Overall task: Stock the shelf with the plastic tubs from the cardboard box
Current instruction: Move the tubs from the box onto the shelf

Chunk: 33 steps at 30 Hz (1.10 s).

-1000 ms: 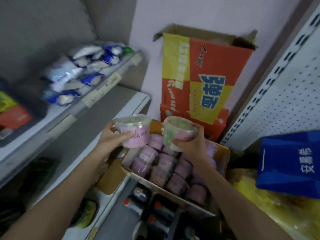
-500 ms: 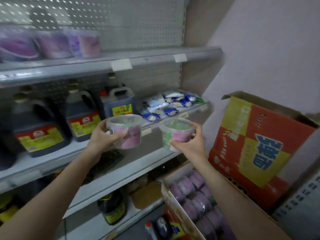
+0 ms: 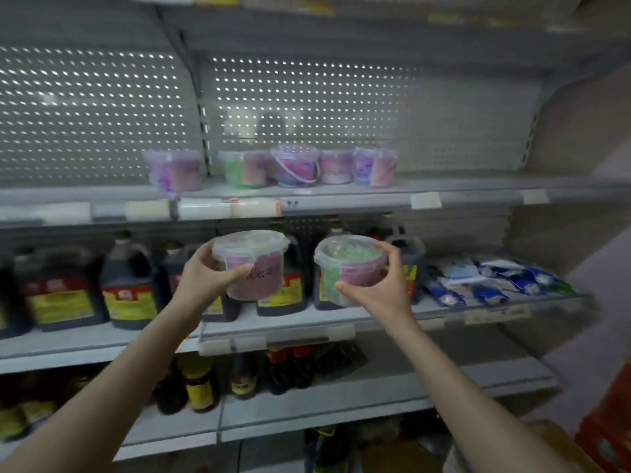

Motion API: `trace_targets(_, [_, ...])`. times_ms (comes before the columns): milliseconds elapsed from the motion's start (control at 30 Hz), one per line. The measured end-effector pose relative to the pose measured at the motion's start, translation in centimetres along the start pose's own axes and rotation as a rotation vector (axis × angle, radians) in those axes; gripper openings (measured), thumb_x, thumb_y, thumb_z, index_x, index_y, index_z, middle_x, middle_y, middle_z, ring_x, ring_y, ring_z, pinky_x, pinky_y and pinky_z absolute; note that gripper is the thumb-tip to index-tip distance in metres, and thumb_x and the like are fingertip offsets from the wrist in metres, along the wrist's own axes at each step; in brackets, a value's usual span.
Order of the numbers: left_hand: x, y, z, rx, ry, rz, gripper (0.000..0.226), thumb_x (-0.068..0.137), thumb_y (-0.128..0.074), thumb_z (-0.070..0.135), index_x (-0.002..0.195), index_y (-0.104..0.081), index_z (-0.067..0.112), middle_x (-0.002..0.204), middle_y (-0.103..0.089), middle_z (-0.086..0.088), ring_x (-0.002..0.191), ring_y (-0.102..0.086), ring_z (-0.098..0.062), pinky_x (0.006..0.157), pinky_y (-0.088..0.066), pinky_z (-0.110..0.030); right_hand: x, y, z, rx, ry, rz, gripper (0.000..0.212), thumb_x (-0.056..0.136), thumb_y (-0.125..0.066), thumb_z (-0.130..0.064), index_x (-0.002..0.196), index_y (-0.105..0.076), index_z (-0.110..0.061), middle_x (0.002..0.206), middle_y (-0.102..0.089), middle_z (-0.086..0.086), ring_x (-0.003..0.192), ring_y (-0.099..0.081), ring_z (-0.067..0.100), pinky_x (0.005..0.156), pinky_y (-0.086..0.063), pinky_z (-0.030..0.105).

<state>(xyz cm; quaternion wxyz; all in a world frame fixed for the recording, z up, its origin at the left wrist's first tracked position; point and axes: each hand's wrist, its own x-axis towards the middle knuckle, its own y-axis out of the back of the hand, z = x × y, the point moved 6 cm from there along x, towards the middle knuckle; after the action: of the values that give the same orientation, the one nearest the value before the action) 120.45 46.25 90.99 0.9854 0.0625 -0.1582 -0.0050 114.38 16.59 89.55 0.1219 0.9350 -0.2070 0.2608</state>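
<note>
Left hand (image 3: 205,278): raised in front of the middle shelf (image 3: 341,317); its fingers (image 3: 235,272) are curled round the left tub (image 3: 252,264), thumb across the front wall, the other fingers hidden behind it.
Right hand (image 3: 382,288): raised at the same height; its fingers (image 3: 389,249) hook over the rim of the right tub (image 3: 351,268), with the thumb pressed low on the front wall.
Left tub: clear plastic with a clear lid, pink and green contents and dark characters on a pink label. It is upright, in the air below the edge of the upper shelf (image 3: 341,199).
Right tub: same kind, tipped slightly toward the camera so that the lid faces the viewer. It is beside the left tub and apart from it.
Upper shelf: grey metal with pale price strips along its front edge.
Stocked tubs (image 3: 336,165): a blurred row of similar pink, purple and green tubs on the upper shelf, just above the two held tubs. One has a loop handle.
Middle shelf: dark jugs (image 3: 126,288) with red and yellow labels stand directly behind the held tubs. Blue and white packets (image 3: 495,278) lie at the right end.
Lower shelf (image 3: 341,404): smaller dark bottles (image 3: 201,387), partly in shadow.
Back panel (image 3: 307,107): perforated grey metal.
Red carton (image 3: 611,428): at the lower right edge, cut off by the frame.
</note>
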Motion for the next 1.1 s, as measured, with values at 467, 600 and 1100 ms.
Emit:
trace_targets(467, [3.9,23.4,4.8,0.085,-0.171,0.178,0.074,0.062,-0.083,0.035,0.128,-0.051,0.023,0.116,-0.064,0.0,0.105,-0.062,-0.019,0.083,-0.055,-0.044,1.4,-23.1,-11.0,0.104,0.143,-0.07,0.083,0.054,-0.09,-0.02,0.121,-0.043,-0.035,0.123,-0.045,-0.015,0.114,-0.044,0.006,0.096,-0.044,0.025])
trace_targets(600, [6.1,27.4,6.4,0.136,-0.203,0.231,0.085,0.055,-0.079,0.048,0.13,-0.05,0.02,0.116,-0.062,-0.002,0.102,-0.061,-0.021,0.079,-0.056,-0.041,3.4,-27.7,-13.4,0.108,0.167,-0.083,0.085,0.051,-0.09,-0.027,0.12,-0.041,-0.039,0.129,-0.047,-0.004,0.117,-0.047,0.013,0.098,-0.048,0.034])
trace_targets(1100, [18.9,28.3,4.6,0.174,-0.183,0.267,0.065,0.071,-0.078,0.038,0.124,-0.05,0.014,0.11,-0.061,-0.002,0.096,-0.059,-0.013,0.068,-0.046,-0.02,15.4,-35.5,-12.0,-0.092,0.116,-0.06,0.091,0.042,-0.08,-0.058,0.119,-0.036,-0.039,0.117,-0.052,-0.008,0.11,-0.052,0.021,0.094,-0.047,0.045])
